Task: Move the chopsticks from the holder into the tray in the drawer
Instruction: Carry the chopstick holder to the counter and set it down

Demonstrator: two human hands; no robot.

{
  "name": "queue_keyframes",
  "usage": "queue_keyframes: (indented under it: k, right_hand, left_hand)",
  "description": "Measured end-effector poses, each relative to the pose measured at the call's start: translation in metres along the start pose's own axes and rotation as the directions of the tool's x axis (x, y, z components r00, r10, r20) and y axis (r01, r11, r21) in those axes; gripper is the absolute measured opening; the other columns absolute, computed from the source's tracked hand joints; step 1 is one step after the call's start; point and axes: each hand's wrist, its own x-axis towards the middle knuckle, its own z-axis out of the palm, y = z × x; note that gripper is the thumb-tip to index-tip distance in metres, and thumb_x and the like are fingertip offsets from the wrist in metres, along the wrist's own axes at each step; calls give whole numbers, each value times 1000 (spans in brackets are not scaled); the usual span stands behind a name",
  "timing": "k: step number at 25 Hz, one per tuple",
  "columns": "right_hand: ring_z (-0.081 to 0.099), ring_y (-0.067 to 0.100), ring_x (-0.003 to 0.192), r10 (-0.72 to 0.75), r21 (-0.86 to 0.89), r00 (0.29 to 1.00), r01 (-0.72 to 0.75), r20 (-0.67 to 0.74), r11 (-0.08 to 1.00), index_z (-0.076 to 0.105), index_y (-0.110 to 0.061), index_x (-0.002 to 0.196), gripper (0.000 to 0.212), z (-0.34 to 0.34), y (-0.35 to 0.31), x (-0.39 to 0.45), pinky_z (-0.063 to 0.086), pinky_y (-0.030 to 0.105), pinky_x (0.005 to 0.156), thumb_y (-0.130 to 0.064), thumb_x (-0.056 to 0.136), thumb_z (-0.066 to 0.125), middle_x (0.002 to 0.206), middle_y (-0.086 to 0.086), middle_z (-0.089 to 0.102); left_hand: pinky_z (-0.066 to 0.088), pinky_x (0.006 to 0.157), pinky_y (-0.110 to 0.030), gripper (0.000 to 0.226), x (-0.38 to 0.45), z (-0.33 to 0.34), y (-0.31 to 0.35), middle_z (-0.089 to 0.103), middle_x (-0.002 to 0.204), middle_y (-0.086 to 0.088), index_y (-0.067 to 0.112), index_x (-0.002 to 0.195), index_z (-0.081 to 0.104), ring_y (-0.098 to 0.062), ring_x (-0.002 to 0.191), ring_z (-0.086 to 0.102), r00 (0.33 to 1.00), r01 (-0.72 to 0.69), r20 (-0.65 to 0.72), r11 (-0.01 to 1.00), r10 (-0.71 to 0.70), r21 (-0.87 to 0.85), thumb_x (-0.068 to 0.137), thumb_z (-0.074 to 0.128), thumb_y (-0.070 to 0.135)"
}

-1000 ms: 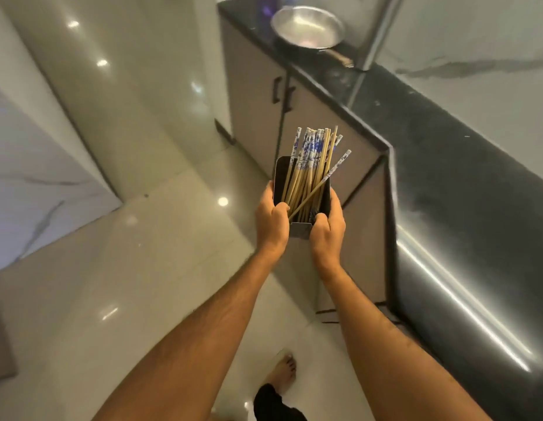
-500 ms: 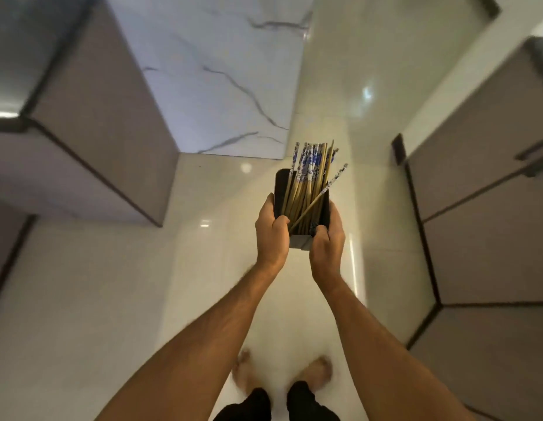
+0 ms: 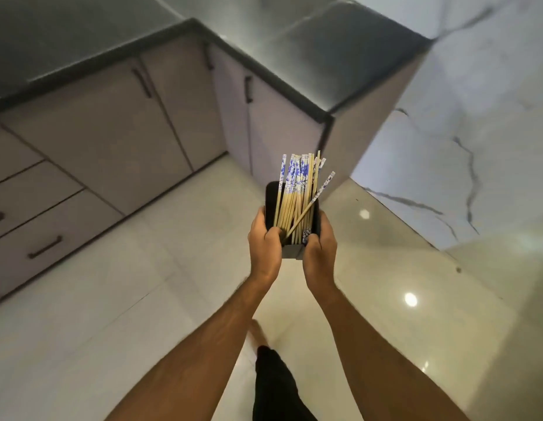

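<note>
Both our arms reach straight out, and our left hand and right hand clamp the dark holder from either side, thumbs hooked over its near rim. The chopsticks stand bundled inside it, blue-patterned ends up, one leaning out to the right. Our hands hide the holder's base. Below, a bare foot blurs on the glossy floor. Beyond, closed drawers and cabinet doors sit under a dark counter.

Tan chopsticks with blue-and-white floral tops, black holder, grey-veined white wall.
</note>
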Motion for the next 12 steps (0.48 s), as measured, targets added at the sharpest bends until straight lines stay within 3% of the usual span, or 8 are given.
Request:
queue_keyframes:
  k: [7, 12]
  right_hand:
    - [62, 14, 122, -61, -9, 924, 69, 377, 998, 55, -23, 140, 56, 224, -39, 19, 56, 45, 102, 0, 92, 38, 129, -1, 65]
    - [60, 17, 127, -118, 38, 784, 119, 609, 992, 53, -28, 142, 53, 371, -72, 0, 55, 47, 103, -7, 96, 38, 133, -1, 64]
  left_hand:
    - [61, 80, -26, 46, 100, -184, 35, 68, 118, -1, 23, 128, 59, -14, 108, 66, 934, -34, -357, 996, 2, -82, 88, 42, 8]
    - [61, 77, -24, 42, 140, -317, 55, 69, 116, 0, 20, 131, 59, -12, 106, 68, 820, -68, -571, 987, -29, -147, 95, 45, 3]
